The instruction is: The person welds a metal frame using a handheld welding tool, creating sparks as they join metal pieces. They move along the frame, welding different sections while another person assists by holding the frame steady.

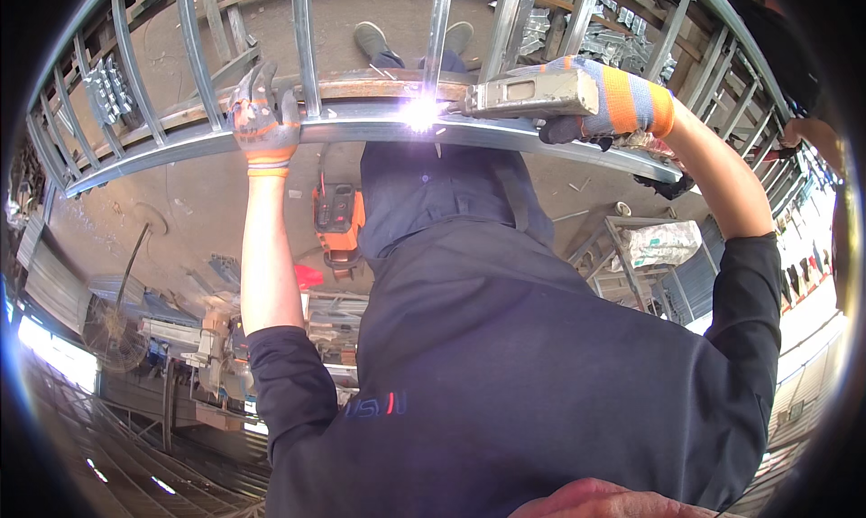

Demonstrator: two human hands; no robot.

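Observation:
A long silvery metal frame (361, 132) of rails with several crossbars runs across in front of me. My left hand (264, 126), in a grey and orange work glove, lies on its near rail with fingers stretched out and thumb apart. My right hand (622, 103), in an orange and blue-grey glove, is closed round a boxy beige handheld welding tool (532, 94). At its left end a bright white-violet welding arc (420, 114) burns on the rail, by the foot of a crossbar. Glare hides the joint and the tool's tip.
A rusty beam (361, 85) lies just beyond the near rail. An orange and black machine (338, 216) stands on the floor below. Small metal pieces (622, 45) are heaped at far right. Another person's arm (812, 139) reaches in at right. A stand fan (115, 333) is at left.

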